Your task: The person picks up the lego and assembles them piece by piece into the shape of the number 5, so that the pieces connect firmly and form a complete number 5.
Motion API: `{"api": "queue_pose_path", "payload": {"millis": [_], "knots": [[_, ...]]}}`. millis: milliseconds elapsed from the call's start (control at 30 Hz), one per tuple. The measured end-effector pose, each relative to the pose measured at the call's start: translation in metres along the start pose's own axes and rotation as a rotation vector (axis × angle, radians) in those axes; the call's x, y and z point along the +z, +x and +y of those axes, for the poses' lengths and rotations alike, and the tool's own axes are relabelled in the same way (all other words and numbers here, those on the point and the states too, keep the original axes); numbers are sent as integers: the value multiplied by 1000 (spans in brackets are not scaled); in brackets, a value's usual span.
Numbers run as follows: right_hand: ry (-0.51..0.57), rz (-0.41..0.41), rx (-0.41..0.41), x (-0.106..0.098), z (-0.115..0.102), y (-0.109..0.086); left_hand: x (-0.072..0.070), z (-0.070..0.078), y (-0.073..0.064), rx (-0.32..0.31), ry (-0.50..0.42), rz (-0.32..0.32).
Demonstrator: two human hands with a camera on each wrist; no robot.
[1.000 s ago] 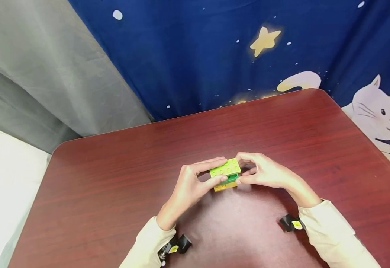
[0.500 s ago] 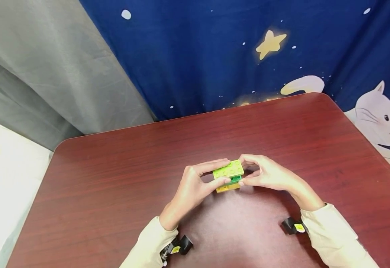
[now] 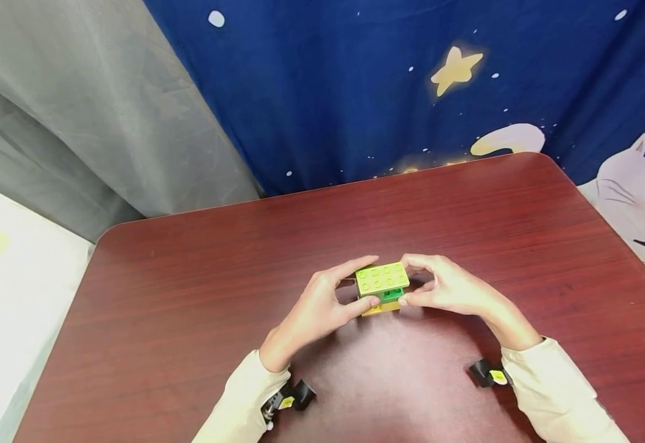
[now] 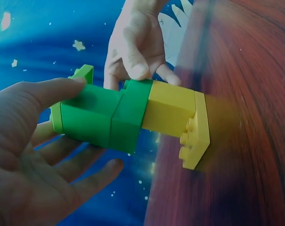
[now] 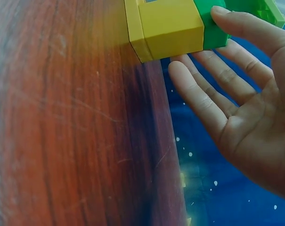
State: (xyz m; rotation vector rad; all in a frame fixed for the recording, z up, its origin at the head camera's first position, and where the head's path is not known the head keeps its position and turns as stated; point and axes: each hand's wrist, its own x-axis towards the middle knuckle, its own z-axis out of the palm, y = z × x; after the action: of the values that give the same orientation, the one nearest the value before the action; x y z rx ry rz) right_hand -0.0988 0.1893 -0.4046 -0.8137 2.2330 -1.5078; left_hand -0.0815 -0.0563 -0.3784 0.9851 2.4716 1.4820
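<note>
A stack of toy building bricks stands upright on the table between both hands. Its top is a lime studded brick. Below that, in the left wrist view, come two dark green bricks, set off from each other, a yellow brick and a thin yellow base plate. My left hand holds the upper part, thumb on the near side of the upper green brick and fingers behind. With thumb and fingertips, my right hand pinches the lower green brick from the right.
The reddish-brown table has a rounded far edge. Behind it hang a blue curtain with stars and a cat, and a grey curtain. Black wrist cameras sit under both cuffs.
The left index finger has come off the lime brick's top to its far edge, leaving more studs visible. The right hand keeps its grip. The head view has shifted slightly.
</note>
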Motion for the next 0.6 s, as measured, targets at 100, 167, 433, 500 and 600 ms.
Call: {"api": "queue_pose_path", "payload": {"millis": [100, 167, 433, 500, 600], "knots": [[1, 5, 5, 0, 1, 0, 1, -4, 0, -36, -9, -34], [7, 11, 8, 1, 0, 0, 1, -6, -1, -51, -20, -49], [8, 23, 7, 5, 0, 3, 1, -11, 0, -139, -26, -104], [-3, 27, 20, 5, -1, 3, 1, -12, 0, -164, -24, -120], [-33, 36, 41, 6, -2, 2, 1, -15, 0, -154, 12, -120]]}}
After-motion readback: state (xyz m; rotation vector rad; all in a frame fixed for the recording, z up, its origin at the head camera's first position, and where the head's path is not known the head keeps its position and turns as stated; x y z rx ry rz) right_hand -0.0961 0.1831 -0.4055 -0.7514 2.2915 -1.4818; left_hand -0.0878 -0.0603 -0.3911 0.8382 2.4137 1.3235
